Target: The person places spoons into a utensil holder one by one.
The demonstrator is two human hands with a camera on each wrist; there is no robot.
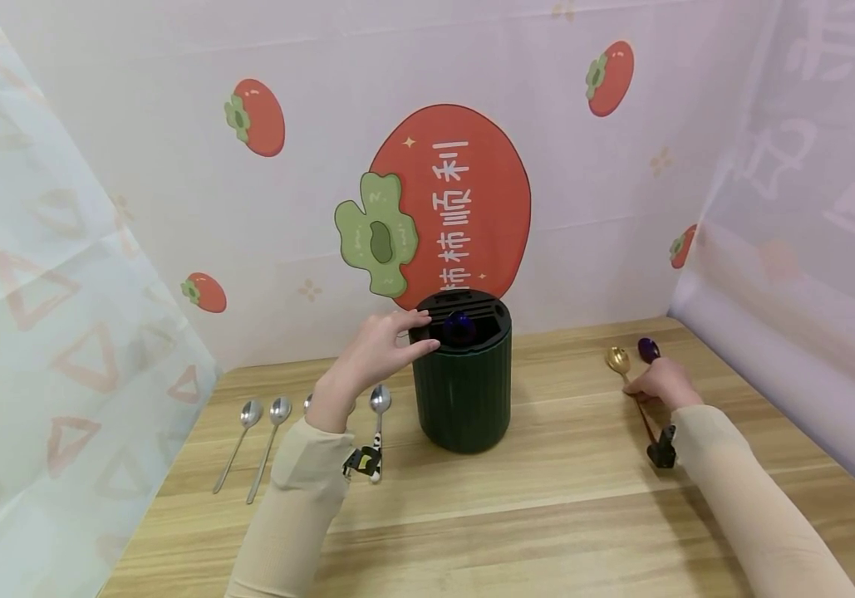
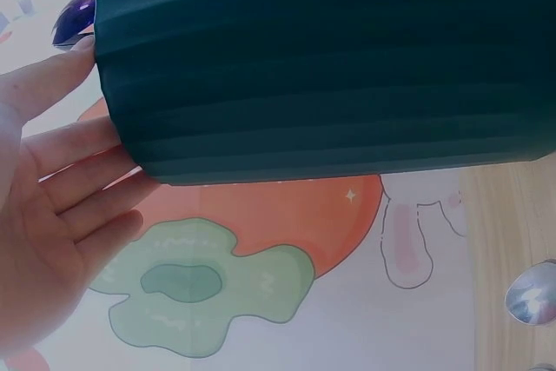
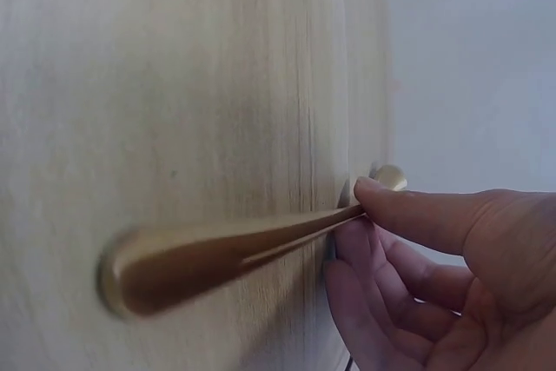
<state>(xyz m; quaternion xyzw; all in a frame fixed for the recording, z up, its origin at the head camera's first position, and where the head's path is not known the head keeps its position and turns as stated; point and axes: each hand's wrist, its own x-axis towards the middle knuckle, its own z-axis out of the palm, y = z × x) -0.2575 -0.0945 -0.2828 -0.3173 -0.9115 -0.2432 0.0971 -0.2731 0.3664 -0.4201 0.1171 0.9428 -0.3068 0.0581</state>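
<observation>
A dark green ribbed utensil holder point(image 1: 463, 399) with a black slotted top stands on the table. A blue-purple spoon point(image 1: 460, 326) pokes out of its opening, and the left wrist view catches its shiny bowl point(image 2: 76, 16) too. My left hand point(image 1: 382, 345) rests at the holder's left rim, thumb and fairly straight fingers touching the edge. On the right, my right hand point(image 1: 665, 384) pinches a golden spoon point(image 1: 618, 360) by its handle point(image 3: 208, 262) between thumb and fingers, low over the table. Beyond that hand lies a dark purple spoon point(image 1: 648, 349), its handle hidden.
Several silver spoons point(image 1: 280, 409) lie on the left of the wooden table point(image 1: 532, 531), some partly behind my left forearm. One spoon point(image 1: 380, 399) there has a black-and-white patterned handle. A printed cloth backdrop point(image 1: 307, 216) rises behind the table and along both sides.
</observation>
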